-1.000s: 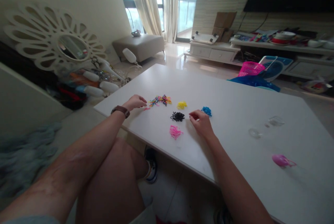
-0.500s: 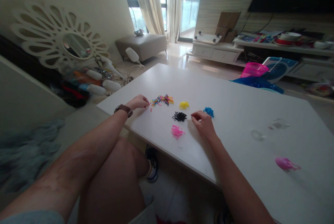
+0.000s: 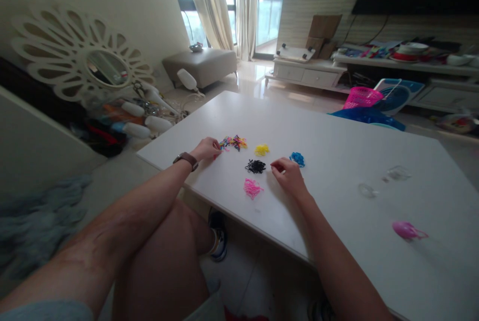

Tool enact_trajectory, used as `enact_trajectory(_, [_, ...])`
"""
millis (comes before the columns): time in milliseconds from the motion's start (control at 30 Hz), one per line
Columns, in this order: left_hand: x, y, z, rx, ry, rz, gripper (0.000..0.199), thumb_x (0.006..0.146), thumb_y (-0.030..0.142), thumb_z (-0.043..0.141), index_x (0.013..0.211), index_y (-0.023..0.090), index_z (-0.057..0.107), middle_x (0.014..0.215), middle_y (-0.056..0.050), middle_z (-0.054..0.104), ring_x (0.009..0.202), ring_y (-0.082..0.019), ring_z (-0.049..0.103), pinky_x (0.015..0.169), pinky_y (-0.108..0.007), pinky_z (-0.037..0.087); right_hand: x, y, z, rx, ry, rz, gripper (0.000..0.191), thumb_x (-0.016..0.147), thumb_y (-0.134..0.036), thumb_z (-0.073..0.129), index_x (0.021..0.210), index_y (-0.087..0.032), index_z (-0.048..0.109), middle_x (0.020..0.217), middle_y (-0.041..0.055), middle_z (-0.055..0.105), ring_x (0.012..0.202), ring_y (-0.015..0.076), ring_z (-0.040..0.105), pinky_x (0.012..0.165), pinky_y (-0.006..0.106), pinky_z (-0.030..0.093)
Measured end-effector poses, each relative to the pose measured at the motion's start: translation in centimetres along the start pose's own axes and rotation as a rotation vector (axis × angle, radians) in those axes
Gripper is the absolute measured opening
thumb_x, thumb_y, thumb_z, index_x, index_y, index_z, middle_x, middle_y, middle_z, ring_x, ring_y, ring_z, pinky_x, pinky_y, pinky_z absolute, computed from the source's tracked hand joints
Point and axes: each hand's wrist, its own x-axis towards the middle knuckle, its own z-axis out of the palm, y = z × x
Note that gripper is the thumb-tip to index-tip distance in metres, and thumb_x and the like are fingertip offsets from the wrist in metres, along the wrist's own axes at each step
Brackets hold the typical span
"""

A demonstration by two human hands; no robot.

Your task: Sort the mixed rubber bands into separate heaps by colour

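Small bands lie in separate piles on the white table (image 3: 318,134). My left hand (image 3: 208,149) is at the left edge of the mixed-colour pile (image 3: 236,142), its fingers pinched together; what they hold, if anything, is too small to tell. My right hand (image 3: 287,174) rests between the black pile (image 3: 256,166) and the blue pile (image 3: 298,159), thumb and fingertips together, with anything between them hidden. The yellow pile (image 3: 262,149) sits above the black one, and the pink pile (image 3: 253,188) below it.
On the table's right side are a pink egg-shaped object (image 3: 404,230), a clear round lid (image 3: 367,190) and a clear container (image 3: 398,173). Beyond the far edge stands a pink basket (image 3: 362,96). White lamp parts (image 3: 159,123) are beyond the left edge.
My left hand has moved slightly right, closer against the mixed-colour pile, and covers more of its left edge. My right hand has stayed nearly in place beside the black pile. The camera view has shifted slightly.
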Motion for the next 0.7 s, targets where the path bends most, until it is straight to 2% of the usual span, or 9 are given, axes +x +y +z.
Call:
enact_trajectory(167, [0.1,0.5,0.1,0.084,0.039,-0.027,0.000,0.061,0.016,0.070,0.062,0.016,0.070,0.057,-0.004,0.067,0.059,-0.016,0.058,0.055,-0.023,0.039,0.0,0.0,0.0,0.008,-0.002,-0.020,0.014,0.083,-0.015,0.056,0.078,-0.018,0.070,0.076,0.0043,0.067,0.067,0.0168,0.061,0.068,0.030,0.047])
enact_trajectory(267, [0.3,0.4,-0.2,0.060,0.035,-0.041,0.004,0.061,0.019,0.071,0.059,0.016,0.069,0.057,-0.003,0.066,0.058,-0.015,0.055,0.054,-0.024,0.037,0.1,0.0,0.0,-0.002,-0.004,-0.020,0.014,0.082,-0.014,0.057,0.078,-0.017,0.070,0.076,0.0041,0.066,0.067,0.0165,0.061,0.067,0.030,0.046])
enact_trajectory(467, [0.7,-0.1,-1.3,-0.182,0.008,-0.031,0.023,0.059,0.033,0.079,0.069,0.013,0.072,0.061,-0.003,0.065,0.059,-0.014,0.054,0.056,-0.025,0.038,0.0,0.2,0.2,-0.017,0.000,-0.037,0.013,0.083,-0.013,0.058,0.078,-0.017,0.069,0.077,0.0034,0.066,0.068,0.0159,0.061,0.068,0.029,0.045])
enact_trajectory(700, [0.7,-0.1,-1.2,-0.342,0.016,-0.056,0.023,0.058,0.024,0.078,0.076,0.012,0.070,0.062,-0.004,0.067,0.060,-0.015,0.059,0.056,-0.024,0.042,0.0,0.3,0.2,-0.015,-0.023,-0.034,0.013,0.083,-0.012,0.058,0.079,-0.018,0.069,0.077,0.0037,0.067,0.069,0.0162,0.061,0.068,0.028,0.046])
